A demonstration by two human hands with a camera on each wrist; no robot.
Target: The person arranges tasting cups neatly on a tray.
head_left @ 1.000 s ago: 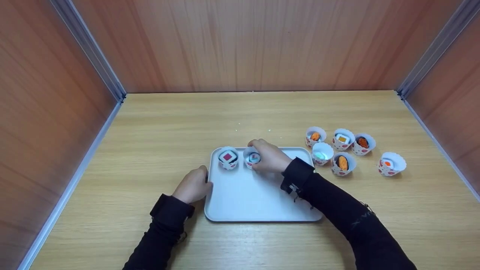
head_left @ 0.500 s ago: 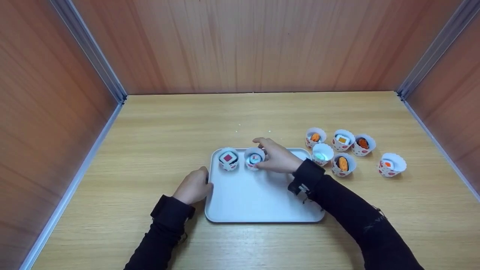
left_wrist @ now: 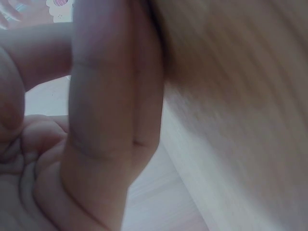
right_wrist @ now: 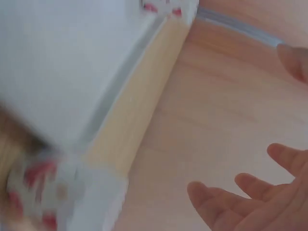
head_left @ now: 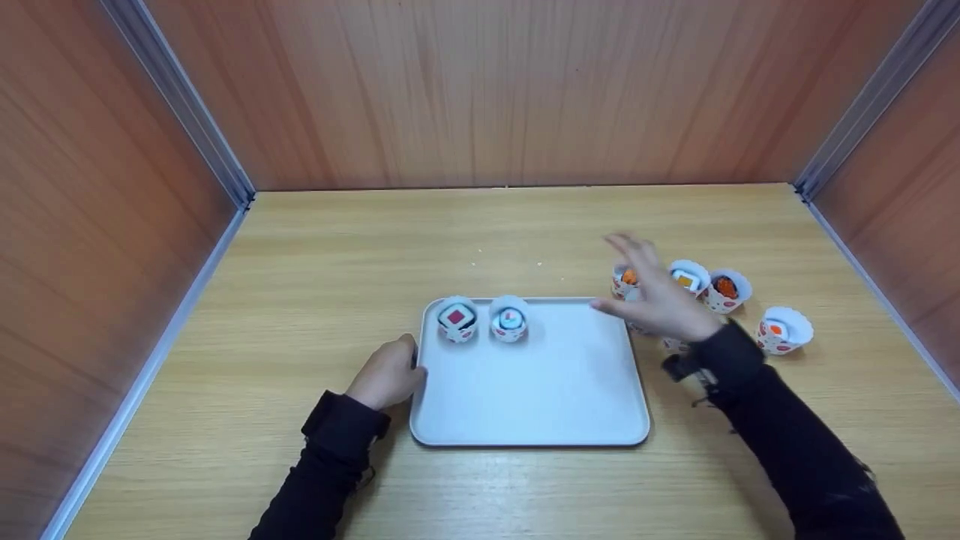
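Observation:
In the head view my left hand (head_left: 385, 373) holds the left edge of a white rectangular tray (head_left: 529, 394), thumb over the rim. Two patterned paper cups stand upright near the tray's back left corner: one cup (head_left: 457, 319) has a white top with a dark red square, the other cup (head_left: 509, 320) a pale round piece. My right hand (head_left: 661, 298), fingers spread and holding nothing, is above the group of cups at the right, partly hiding several. The right wrist view shows its spread fingers (right_wrist: 226, 204) apart from a blurred paper cup (right_wrist: 53, 192).
Beside my right hand stand a cup with a yellow-topped piece (head_left: 688, 277), a cup with a dark red piece (head_left: 726, 290) and a cup with an orange-and-white piece (head_left: 783, 330). Wooden panels (head_left: 517, 90) enclose the table (head_left: 337, 255) at the back and sides.
My right hand has let go of the second cup on the tray and moved right, over the group of cups. My left hand stays at the tray's edge.

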